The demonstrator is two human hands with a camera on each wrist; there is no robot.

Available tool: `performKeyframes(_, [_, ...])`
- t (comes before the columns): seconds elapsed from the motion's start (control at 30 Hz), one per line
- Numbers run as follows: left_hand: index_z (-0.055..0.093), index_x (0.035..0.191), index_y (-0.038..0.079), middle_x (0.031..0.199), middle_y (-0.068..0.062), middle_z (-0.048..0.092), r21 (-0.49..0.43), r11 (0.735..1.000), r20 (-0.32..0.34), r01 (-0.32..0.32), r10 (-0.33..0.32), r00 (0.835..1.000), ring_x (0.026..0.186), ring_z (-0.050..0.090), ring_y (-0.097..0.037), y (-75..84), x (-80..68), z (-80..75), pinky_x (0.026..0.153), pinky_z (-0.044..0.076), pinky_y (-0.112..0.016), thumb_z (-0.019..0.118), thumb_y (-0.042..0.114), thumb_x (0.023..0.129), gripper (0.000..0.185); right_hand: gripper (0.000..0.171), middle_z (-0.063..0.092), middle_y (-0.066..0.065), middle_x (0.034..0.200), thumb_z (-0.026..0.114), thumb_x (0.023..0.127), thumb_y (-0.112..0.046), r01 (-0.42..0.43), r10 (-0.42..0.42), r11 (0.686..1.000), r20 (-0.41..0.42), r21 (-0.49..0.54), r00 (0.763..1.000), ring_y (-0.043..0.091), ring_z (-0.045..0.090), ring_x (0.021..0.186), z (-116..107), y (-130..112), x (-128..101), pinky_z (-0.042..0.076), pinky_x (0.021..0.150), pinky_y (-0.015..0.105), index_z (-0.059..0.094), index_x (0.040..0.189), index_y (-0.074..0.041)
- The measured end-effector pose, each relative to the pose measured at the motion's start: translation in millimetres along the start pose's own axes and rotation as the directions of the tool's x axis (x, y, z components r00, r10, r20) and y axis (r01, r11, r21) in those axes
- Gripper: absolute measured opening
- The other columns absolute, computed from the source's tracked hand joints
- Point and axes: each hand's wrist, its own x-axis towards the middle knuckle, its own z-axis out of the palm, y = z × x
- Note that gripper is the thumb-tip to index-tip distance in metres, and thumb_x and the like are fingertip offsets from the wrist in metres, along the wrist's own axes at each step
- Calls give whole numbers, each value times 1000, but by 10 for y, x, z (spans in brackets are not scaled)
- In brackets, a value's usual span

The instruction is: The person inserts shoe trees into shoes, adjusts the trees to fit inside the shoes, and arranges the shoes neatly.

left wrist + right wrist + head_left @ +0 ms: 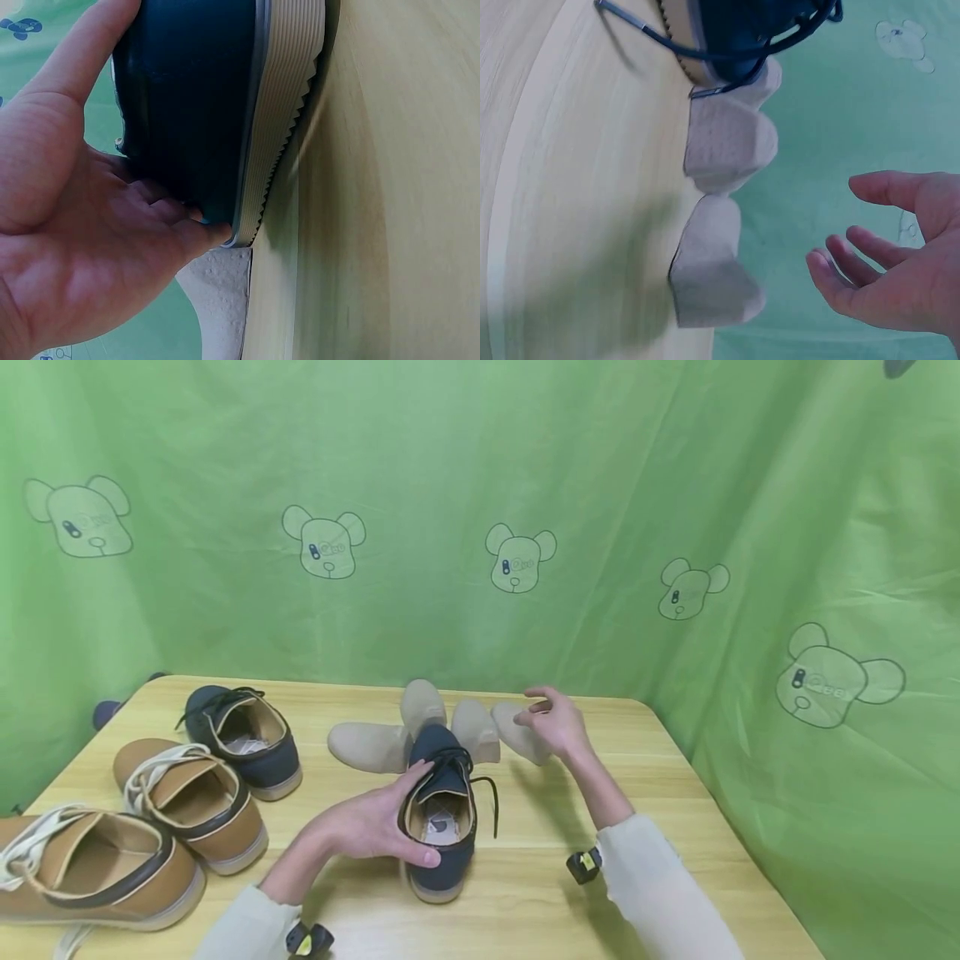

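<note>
Below, pale wooden table point(675, 827) against green bear-print curtain point(480, 485); left hand point(367, 827) gripping navy shoe point(441, 827), right hand point(551, 722) loose.

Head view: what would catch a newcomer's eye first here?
Probably the navy shoe at the table's front centre, which the left hand holds by its heel collar. Behind it lie beige shoe inserts; the right hand hovers open by the rightmost. At left sit two tan shoes and another navy one.

Two navy shoes point(441, 814), two tan shoes point(191, 802), four beige inserts point(371, 747).
</note>
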Motion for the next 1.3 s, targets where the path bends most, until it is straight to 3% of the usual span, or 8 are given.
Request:
performKeyframes(0.33, [10, 164, 13, 168, -25, 8, -10, 1000, 6, -19, 19, 1000, 150, 29, -41, 13, 13, -5, 122, 25, -57, 90, 47, 72, 127, 64, 53, 24, 145, 74, 89, -20, -66, 68, 997, -43, 36, 997, 40, 49, 135, -13, 280, 141, 43, 111, 54, 51, 147, -9])
performKeyframes(0.6, [9, 164, 12, 168, -26, 8, -25, 999, 12, -28, 28, 1000, 150, 27, -42, 29, 12, -13, 122, 24, -58, 90, 44, 73, 126, 75, 43, 26, 154, 74, 88, -22, -140, 140, 989, -2, 44, 990, 45, 43, 139, -53, 493, 181, 38, 115, 56, 41, 155, -10])
performKeyframes(0.97, [9, 164, 13, 168, -26, 7, -35, 999, 16, -34, 35, 999, 151, 26, -42, 13, 16, -3, 122, 23, -59, 90, 44, 73, 126, 66, 49, 28, 150, 62, 89, -16, -165, 164, 986, 44, 35, 986, 47, 46, 138, -10, 738, 167, 42, 112, 58, 44, 152, -8])
performKeyframes(1.3, [10, 164, 15, 168, -25, 8, -39, 998, 14, -40, 41, 999, 151, 27, -40, 9, 17, -7, 123, 23, -58, 90, 44, 73, 125, 71, 52, 28, 147, 72, 86, -16, -188, 187, 982, 65, 7, 980, 47, 45, 138, 19, 814, 151, 39, 113, 58, 46, 151, -8])
